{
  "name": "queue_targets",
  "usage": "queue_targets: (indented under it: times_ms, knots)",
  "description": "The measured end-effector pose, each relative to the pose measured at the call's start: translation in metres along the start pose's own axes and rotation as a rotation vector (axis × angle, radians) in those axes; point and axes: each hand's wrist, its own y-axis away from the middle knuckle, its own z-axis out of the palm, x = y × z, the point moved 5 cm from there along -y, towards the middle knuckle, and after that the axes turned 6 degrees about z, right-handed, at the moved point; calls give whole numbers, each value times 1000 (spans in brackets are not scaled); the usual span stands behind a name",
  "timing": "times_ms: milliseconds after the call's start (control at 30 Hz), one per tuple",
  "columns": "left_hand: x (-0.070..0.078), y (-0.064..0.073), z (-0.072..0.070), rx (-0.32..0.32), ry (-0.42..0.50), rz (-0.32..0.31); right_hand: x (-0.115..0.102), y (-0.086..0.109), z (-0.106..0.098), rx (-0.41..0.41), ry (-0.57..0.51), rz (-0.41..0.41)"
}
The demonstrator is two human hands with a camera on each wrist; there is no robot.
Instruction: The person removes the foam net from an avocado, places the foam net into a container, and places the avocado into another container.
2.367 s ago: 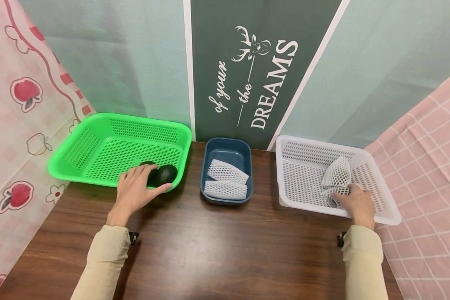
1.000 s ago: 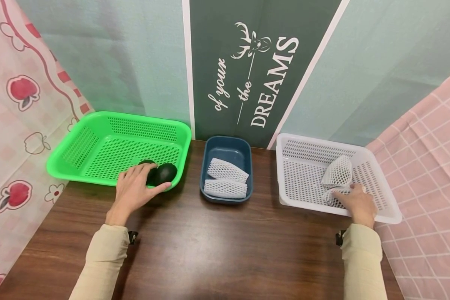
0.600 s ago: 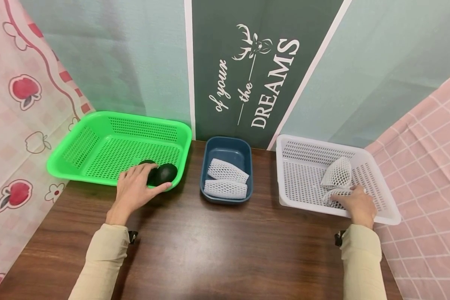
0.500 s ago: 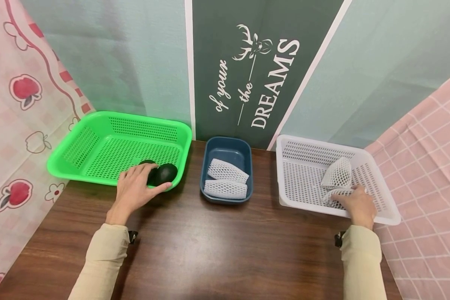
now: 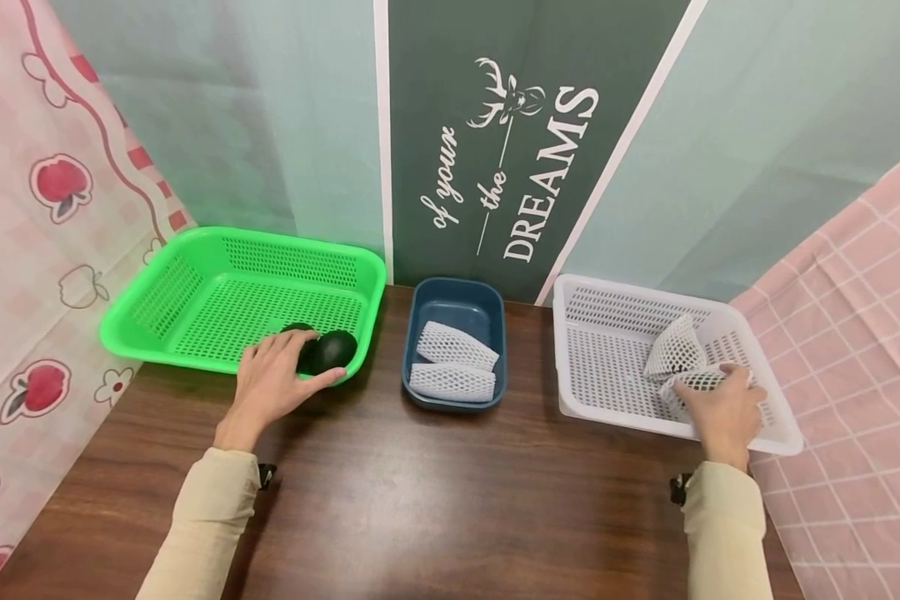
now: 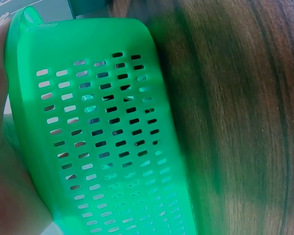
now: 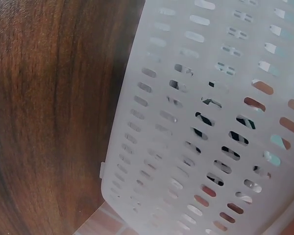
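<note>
At the near right corner of a green basket (image 5: 142,317), my left hand (image 5: 270,371) lies over the rim. Its relaxed fingers touch two smooth black egg-shaped things (image 5: 335,350), and its straight thumb runs along beside them; the fingertips are partly hidden. In the left wrist view that hand (image 6: 5,161) shows beside the green wall. My right hand (image 5: 723,408) reaches into a white basket (image 5: 562,358) and grips a white foam fruit net (image 5: 697,382) with something dark showing through its mesh. A second foam net (image 5: 675,348) lies just behind it.
A dark blue tray (image 5: 420,312) stands between the baskets, holding two flat foam nets (image 5: 452,382). All three containers sit on a brown wooden table (image 5: 457,508). Behind hangs a printed cloth (image 5: 307,125), with a pink grid cloth (image 5: 855,333) at right.
My right hand has shifted slightly right and turned, pulling the foam net it grips a little with it. My left hand has stayed in place. The head view has moved slightly.
</note>
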Motion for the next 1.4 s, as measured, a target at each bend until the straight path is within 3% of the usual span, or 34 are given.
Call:
queue_targets:
  times_ms: [567, 1033, 1400]
  knots:
    - [1, 2, -2, 17, 20, 8, -3, 8, -7, 94, -98, -42]
    - [3, 2, -4, 7, 31, 11, -20, 27, -32, 136, -220, -42]
    - [13, 3, -6, 25, 66, 40, -57, 64, -40, 157, -308, -209]
